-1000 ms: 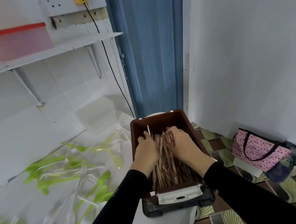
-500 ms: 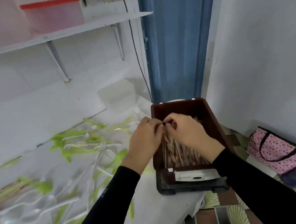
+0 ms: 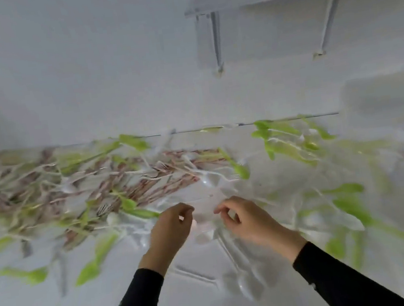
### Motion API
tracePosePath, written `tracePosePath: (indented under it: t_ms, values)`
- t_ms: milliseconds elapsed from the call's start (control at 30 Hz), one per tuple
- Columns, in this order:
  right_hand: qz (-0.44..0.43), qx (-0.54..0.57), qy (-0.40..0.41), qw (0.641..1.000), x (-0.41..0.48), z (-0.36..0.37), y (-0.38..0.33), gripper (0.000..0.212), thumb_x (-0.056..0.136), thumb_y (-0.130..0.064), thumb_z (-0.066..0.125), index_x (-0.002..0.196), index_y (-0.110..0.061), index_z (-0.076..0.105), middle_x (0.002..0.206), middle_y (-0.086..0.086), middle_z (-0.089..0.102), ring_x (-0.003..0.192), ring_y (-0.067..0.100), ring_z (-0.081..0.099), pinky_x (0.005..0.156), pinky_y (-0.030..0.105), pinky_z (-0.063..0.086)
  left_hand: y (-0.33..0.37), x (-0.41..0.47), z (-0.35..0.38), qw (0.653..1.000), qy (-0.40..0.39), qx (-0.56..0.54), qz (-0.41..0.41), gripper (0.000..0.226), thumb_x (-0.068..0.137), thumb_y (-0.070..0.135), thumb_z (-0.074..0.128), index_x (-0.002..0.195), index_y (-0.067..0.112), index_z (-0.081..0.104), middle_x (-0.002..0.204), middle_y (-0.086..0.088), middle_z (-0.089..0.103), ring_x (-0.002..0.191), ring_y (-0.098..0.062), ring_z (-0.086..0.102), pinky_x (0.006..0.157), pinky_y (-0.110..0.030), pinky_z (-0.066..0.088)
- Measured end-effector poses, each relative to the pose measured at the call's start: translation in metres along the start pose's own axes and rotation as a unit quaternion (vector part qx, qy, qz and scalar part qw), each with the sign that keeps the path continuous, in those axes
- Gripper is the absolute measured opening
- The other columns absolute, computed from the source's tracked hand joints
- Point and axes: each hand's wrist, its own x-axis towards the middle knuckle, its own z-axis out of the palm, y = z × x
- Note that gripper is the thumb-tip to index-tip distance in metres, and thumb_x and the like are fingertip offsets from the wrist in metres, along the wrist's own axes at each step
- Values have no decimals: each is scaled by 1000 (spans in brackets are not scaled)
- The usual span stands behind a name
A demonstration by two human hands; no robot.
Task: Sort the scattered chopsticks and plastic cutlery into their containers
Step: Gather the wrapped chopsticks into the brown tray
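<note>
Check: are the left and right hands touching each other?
Apart. In the head view, a strip of white counter shows between the left hand and the right hand. Their curled fingertips do not meet.

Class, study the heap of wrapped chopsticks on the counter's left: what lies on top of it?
Green plastic cutlery and white forks lie criss-crossed over the chopsticks. The counter beneath the heap is covered, and blur hides finer detail.
</note>
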Motion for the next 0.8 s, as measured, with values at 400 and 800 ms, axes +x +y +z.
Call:
tracePosePath:
  t_ms: [400,800]
  values:
    - [-13,-195,-85,977,150,123,-50,40,96,-3,45,132,-12,59,142,1,47,128,20,48,103,32,42,-166,21,-94,998,59,-38,-9,22,91,9,62,97,28,73,96,13,66,78,-1,61,69,-21,46]
    - [-106,-322,-47,939,171,122,-20,24,95,-19,50,110,-13,69,118,4,57,106,28,55,85,37,45,-158,104,-89,993,-20,-50,110,17,92,11,63,103,18,73,92,12,65,80,-7,61,72,-5,42]
